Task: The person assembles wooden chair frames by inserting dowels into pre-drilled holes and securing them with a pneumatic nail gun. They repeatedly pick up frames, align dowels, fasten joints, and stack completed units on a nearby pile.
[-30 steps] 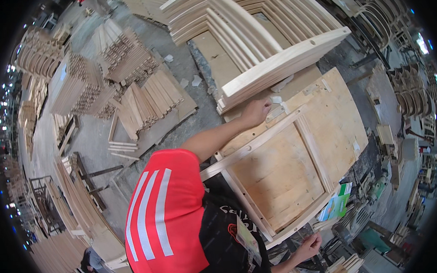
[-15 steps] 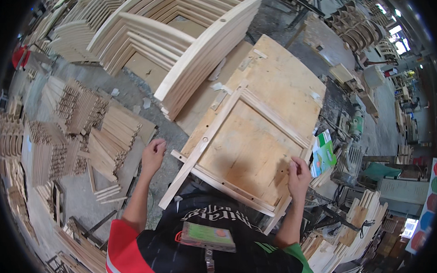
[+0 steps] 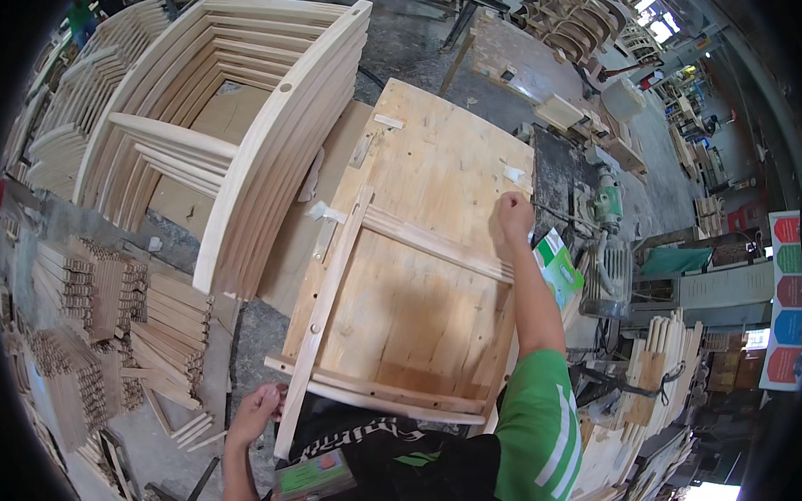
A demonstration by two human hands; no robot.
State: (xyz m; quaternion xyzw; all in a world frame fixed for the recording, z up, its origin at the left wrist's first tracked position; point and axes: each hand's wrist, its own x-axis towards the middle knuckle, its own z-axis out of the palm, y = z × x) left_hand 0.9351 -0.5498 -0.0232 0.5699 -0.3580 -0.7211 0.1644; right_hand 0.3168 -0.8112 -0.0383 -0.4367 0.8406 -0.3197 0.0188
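A pale wooden frame (image 3: 317, 328) lies on a plywood board (image 3: 450, 138) in front of me, its near rails close to my body. My left hand (image 3: 258, 413) is closed beside the frame's near left end; whether it touches the wood is hard to tell. My right hand (image 3: 515, 216) is closed over the board's right edge, beyond the frame's far right corner. Anything inside the curled fingers of either hand is hidden. A green and white packet (image 3: 558, 267) lies under and beside my right forearm.
Stacked curved wooden frames (image 3: 273, 136) stand to the left of the board. Bundles of wooden slats (image 3: 166, 347) lie on the floor at left. A green power tool (image 3: 608, 199) sits to the right, and a pile of wood strips (image 3: 657, 365) lies at lower right.
My right hand has reached forward from the frame's near right side to the board's right edge. My left hand has come closer to the frame's near left end. The view has shifted.
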